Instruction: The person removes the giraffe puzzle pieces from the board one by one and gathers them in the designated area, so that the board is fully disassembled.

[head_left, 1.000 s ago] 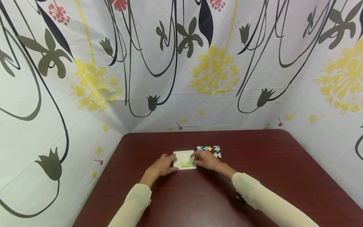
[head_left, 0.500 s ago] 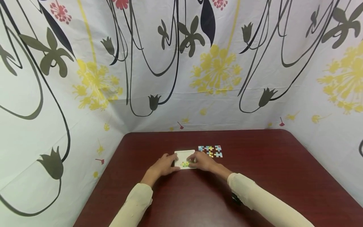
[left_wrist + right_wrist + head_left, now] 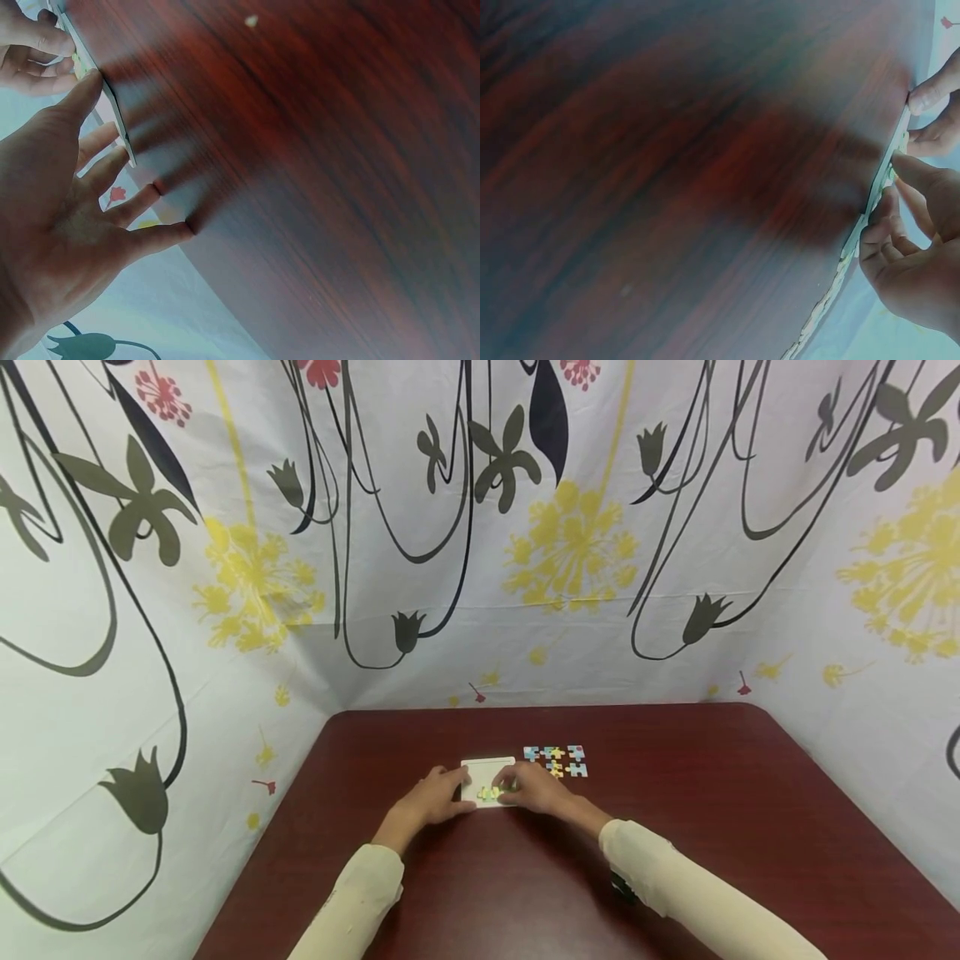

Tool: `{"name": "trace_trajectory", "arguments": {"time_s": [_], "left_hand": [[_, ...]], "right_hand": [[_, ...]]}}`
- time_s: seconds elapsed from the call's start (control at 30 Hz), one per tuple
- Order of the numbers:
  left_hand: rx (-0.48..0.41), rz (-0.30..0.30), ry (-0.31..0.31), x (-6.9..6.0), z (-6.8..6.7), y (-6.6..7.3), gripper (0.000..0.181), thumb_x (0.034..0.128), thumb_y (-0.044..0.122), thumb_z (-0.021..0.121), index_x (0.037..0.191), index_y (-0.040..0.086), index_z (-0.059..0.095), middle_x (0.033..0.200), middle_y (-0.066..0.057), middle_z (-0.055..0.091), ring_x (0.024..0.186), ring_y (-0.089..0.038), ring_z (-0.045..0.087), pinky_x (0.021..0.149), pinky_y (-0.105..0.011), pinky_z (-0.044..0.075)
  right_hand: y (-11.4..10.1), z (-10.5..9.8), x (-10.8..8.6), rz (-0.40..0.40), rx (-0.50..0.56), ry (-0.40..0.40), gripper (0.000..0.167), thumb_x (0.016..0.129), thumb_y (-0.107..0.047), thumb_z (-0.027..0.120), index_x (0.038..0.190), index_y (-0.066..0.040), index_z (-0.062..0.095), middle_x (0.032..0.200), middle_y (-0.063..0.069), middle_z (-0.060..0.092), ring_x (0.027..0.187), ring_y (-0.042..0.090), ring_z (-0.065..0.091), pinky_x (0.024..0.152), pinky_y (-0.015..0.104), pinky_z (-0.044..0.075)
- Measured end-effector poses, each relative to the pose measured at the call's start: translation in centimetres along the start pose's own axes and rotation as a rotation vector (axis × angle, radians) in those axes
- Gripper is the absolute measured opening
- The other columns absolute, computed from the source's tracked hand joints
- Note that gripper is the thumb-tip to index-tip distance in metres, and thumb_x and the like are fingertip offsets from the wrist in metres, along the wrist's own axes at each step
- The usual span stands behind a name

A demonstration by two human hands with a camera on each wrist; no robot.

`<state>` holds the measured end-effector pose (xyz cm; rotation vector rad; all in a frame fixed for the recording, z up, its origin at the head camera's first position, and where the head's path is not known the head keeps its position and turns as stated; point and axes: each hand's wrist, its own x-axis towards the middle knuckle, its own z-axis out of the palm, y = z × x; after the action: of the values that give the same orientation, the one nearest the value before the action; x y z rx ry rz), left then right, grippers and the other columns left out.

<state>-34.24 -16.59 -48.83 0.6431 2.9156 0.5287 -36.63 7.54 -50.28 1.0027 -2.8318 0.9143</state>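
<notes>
A small white puzzle tray (image 3: 482, 773) lies on the table, with joined yellow-green jigsaw pieces (image 3: 489, 793) along its near side. My left hand (image 3: 433, 798) rests at the tray's left side, its thumb by the near corner and its fingers spread. In the left wrist view, the thumb touches the tray edge (image 3: 115, 112) while outer fingertips (image 3: 191, 226) rest on the table. My right hand (image 3: 542, 787) bends over the tray's right part, thumb and forefinger pinching a green jigsaw piece at the end of the row. Those fingers mostly hide that piece.
Several loose blue and yellow jigsaw pieces (image 3: 576, 752) lie just beyond the right hand, behind and right of the tray. The dark red table (image 3: 480, 893) meets a flower-patterned cloth (image 3: 480, 643) at its back and sides.
My right hand has shifted slightly left over the tray, covering the green piece seen earlier. More loose pieces behind it now show. The left hand keeps its place.
</notes>
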Motion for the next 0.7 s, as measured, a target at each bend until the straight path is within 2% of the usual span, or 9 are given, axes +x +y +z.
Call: {"name": "trace_trajectory", "arguments": {"time_s": [0.33, 0.57, 0.7], "left_hand": [[-0.004, 0.000, -0.002, 0.07, 0.20, -0.08, 0.045, 0.0961, 0.041, 0.075, 0.130, 0.016, 0.060, 0.132, -0.017, 0.061, 0.125, -0.039, 0.054, 0.095, -0.059, 0.050], [-0.005, -0.005, -0.007, 0.09, 0.10, 0.03, 0.046, 0.0965, 0.042, 0.074, 0.131, 0.016, 0.060, 0.134, -0.016, 0.060, 0.126, -0.039, 0.055, 0.096, -0.058, 0.050], [0.001, 0.000, -0.006, 0.10, 0.01, 0.07, 0.045, 0.0969, 0.042, 0.074, 0.131, 0.016, 0.060, 0.134, -0.016, 0.061, 0.126, -0.040, 0.054, 0.095, -0.058, 0.050]], "right_hand": [[-0.07, 0.10, -0.53, -0.034, 0.046, 0.030, 0.018, 0.092, -0.008, 0.079, 0.109, -0.009, 0.073, 0.095, 0.005, 0.074, 0.082, 0.017, 0.071, 0.072, 0.032, 0.056], [0.11, 0.05, -0.62, -0.064, 0.056, 0.044, 0.014, 0.097, -0.006, 0.072, 0.110, -0.012, 0.072, 0.097, 0.003, 0.077, 0.090, 0.017, 0.074, 0.077, 0.034, 0.058], [0.07, 0.10, -0.68, -0.067, 0.078, 0.053, 0.012, 0.098, -0.006, 0.071, 0.109, -0.011, 0.071, 0.096, 0.004, 0.078, 0.090, 0.017, 0.075, 0.076, 0.033, 0.059]]}}
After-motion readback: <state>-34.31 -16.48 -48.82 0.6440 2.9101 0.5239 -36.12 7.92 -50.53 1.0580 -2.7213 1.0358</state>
